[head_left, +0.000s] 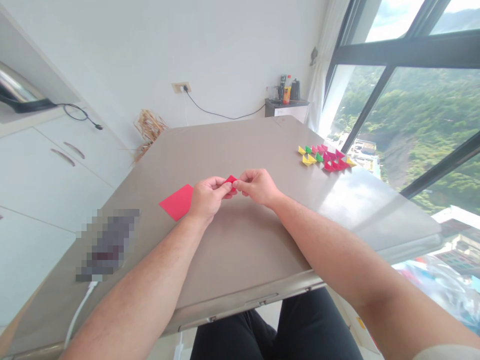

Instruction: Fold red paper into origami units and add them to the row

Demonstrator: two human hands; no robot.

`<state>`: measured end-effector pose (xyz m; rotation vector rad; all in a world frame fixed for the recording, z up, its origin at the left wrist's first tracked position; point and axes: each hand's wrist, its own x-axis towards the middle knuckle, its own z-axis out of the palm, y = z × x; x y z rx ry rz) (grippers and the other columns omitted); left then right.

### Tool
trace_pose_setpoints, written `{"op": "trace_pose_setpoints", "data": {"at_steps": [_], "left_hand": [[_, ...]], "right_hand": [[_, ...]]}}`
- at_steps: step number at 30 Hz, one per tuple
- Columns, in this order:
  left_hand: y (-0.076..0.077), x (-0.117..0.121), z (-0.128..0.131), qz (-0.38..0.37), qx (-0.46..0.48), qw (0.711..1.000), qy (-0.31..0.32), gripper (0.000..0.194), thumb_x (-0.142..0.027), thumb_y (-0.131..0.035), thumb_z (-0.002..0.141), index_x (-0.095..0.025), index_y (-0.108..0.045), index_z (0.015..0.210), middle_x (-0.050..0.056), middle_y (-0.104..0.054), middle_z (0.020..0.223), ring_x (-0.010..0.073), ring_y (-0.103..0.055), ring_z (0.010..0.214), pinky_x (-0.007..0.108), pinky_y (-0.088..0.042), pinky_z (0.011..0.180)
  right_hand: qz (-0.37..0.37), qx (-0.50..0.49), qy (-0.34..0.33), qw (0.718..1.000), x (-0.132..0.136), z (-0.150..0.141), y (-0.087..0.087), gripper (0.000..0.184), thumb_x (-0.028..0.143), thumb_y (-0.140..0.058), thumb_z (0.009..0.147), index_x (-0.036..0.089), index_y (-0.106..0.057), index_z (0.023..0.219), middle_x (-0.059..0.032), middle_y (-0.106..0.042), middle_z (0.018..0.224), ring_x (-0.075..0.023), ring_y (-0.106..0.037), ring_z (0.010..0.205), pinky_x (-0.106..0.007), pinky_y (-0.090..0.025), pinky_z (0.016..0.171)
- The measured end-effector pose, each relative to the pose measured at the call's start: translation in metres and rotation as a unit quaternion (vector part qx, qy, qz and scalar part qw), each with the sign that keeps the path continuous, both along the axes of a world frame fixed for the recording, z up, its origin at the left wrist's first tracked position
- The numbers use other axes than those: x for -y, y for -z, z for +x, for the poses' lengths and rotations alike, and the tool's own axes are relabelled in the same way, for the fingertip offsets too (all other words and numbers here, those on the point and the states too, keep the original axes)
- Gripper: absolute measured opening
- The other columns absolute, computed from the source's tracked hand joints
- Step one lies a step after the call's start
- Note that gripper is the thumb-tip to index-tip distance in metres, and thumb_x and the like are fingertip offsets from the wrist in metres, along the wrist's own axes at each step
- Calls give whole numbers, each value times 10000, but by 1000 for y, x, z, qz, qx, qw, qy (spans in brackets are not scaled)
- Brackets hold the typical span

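Both hands meet over the middle of the beige table (240,250). My left hand (207,196) and my right hand (258,186) pinch a small folded red paper piece (231,180) between their fingertips, just above the tabletop. A flat red paper square (177,202) lies on the table right beside my left hand. At the far right of the table sits a cluster of several small folded paper pieces (325,157) in yellow, green, pink and red.
A blurred dark object (108,245) with a white cable lies on the table's left side. White cabinets (45,185) stand to the left, a large window (412,125) to the right. A small shelf with bottles (287,97) stands against the far wall.
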<state>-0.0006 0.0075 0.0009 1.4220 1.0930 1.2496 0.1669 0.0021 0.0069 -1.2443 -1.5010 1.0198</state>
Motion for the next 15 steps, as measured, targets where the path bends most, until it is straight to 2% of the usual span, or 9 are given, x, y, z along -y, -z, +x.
{"op": "trace_pose_setpoints", "data": {"at_steps": [6, 10, 13, 15], "left_hand": [[5, -3, 3, 25, -18, 999, -37, 233, -370, -769, 755, -145, -738, 807, 63, -746, 701, 205, -728, 660, 318, -584, 661], [11, -8, 1, 28, -41, 993, -104, 242, -386, -754, 767, -156, -754, 845, 70, -761, 729, 223, -740, 697, 323, -589, 661], [11, -8, -1, 57, -105, 984, -131, 236, -392, -740, 782, -177, -782, 869, 66, -780, 782, 224, -738, 722, 317, -580, 679], [8, -5, -1, 103, -171, 971, -129, 234, -396, -731, 799, -200, -801, 907, 56, -792, 826, 228, -742, 777, 310, -568, 724]], "right_hand": [[-15, -34, 10, 999, -1, -4, 2, 226, 396, -719, 763, 183, -651, 728, 27, -602, 565, -109, -538, 531, -228, -400, 497], [18, -66, 57, 996, -2, -6, 5, 250, 396, -757, 742, 205, -621, 828, 36, -646, 655, -114, -574, 553, -249, -470, 542], [35, -40, 48, 997, 0, -8, 6, 240, 420, -735, 773, 204, -630, 778, 6, -681, 695, -136, -619, 628, -266, -499, 588], [42, -32, 31, 998, 0, -10, 7, 210, 404, -727, 784, 202, -675, 817, -20, -729, 801, -151, -656, 720, -277, -525, 640]]}}
